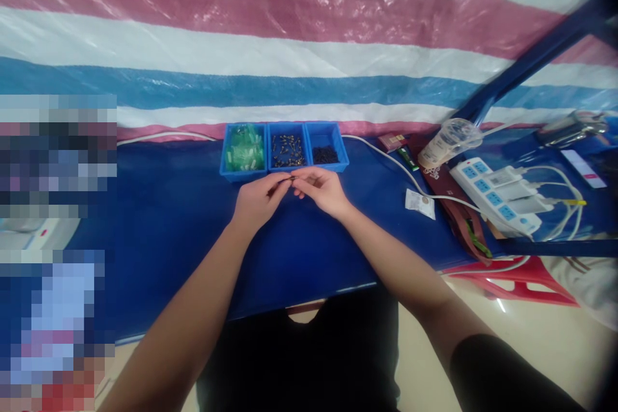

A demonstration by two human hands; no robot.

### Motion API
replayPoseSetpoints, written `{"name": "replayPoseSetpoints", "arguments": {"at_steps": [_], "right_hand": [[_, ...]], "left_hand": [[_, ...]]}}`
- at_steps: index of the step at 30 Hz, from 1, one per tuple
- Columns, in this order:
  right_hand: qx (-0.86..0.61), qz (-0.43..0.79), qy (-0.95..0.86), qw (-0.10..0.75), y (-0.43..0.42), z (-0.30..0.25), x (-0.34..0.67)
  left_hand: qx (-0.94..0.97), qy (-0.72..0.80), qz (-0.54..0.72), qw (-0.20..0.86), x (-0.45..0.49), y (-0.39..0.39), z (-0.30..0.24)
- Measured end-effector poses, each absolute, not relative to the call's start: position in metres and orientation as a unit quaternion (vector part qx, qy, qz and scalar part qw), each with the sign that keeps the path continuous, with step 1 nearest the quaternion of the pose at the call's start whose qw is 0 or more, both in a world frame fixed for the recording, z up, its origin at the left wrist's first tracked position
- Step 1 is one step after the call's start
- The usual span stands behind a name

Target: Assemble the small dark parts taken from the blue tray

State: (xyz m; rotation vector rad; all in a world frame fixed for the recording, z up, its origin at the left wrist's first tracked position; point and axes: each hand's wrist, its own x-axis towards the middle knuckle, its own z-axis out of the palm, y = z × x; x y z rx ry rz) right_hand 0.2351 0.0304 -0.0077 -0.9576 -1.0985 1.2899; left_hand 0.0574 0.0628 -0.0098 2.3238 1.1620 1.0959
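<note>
Blue cloth covers the bench (pixel 168 219), where the left hand (pixel 259 201) and right hand (pixel 322 190) meet above it. The fingers of both pinch a small dark metal piece (pixel 290 179) (too tiny to identify), just in front of three blue plastic bins (pixel 241 173).

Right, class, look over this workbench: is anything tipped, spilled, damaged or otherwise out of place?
The clear plastic cup right of the blue bins looks tipped over beside the power strip; no spill shows. The bins sit in a straight row; left hand and right hand pinch a small part.
</note>
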Motion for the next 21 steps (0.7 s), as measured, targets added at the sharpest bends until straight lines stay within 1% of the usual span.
{"name": "replayPoseSetpoints", "arguments": {"at_steps": [13,21], "right_hand": [[-0.418,0.533,-0.478,0.56,0.0304,-0.0084,0.2348],[-0.421,0.531,-0.48,0.557,0.0319,-0.0109,0.2359]], "left_hand": [[0.821,0.408,0.368,0.158,0.0557,0.0633,-0.0098],[0.815,0.407,0.384,0.15,0.0568,0.0639,-0.0111]]}}
